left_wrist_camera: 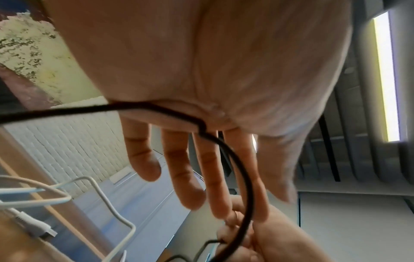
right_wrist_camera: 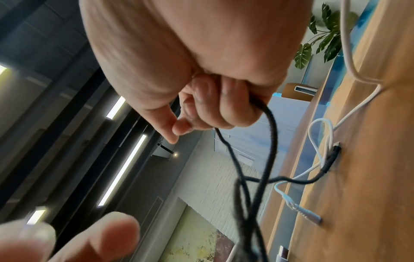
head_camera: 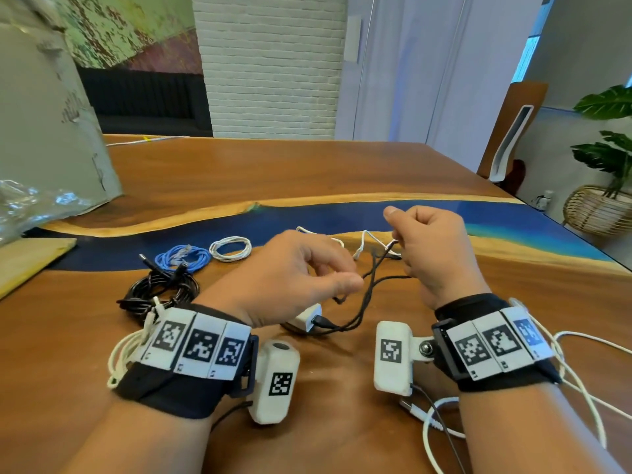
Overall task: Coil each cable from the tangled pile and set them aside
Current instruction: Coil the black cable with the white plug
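The worktop (head_camera: 239, 172) is polished brown wood with a glossy blue resin band (head_camera: 342, 213) running through it. The black cable (right_wrist_camera: 272, 134) has a matt woven cloth jacket, while the white cable (left_wrist_camera: 107, 200) looks like smooth plastic. The charger block (head_camera: 307, 318) is smooth white plastic. A crinkled clear plastic bag (head_camera: 24, 206) shines at the left. The far wall (head_camera: 270, 63) is rough white-painted brick.
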`<state>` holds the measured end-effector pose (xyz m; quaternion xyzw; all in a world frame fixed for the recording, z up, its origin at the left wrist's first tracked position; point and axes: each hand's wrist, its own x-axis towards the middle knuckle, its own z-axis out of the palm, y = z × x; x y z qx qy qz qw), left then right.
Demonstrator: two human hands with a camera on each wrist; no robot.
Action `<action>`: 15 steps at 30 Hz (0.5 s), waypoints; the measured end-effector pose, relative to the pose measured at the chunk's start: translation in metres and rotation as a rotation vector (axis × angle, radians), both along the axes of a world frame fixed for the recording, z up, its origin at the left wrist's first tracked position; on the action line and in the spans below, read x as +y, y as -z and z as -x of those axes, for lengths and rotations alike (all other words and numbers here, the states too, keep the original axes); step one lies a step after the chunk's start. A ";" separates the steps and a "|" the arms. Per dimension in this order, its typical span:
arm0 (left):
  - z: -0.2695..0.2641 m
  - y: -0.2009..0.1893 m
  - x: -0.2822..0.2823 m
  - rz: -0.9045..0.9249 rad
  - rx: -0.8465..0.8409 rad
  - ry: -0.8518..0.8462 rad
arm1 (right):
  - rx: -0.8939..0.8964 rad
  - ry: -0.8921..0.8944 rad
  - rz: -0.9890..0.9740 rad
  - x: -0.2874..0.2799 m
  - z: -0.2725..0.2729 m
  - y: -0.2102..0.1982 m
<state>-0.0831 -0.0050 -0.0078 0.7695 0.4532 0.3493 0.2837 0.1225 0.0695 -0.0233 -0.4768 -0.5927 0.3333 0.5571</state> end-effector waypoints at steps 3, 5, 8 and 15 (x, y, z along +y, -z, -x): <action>-0.002 0.004 0.004 0.120 0.176 -0.040 | -0.017 -0.006 0.006 -0.001 0.001 0.000; -0.003 0.007 0.007 0.159 0.233 -0.094 | -0.024 -0.005 0.013 -0.001 0.001 0.000; -0.008 0.009 0.008 0.225 0.262 -0.111 | -0.022 -0.018 0.025 -0.003 0.003 -0.001; -0.016 0.007 0.015 0.350 0.430 -0.072 | -0.044 -0.034 0.038 -0.005 0.006 -0.002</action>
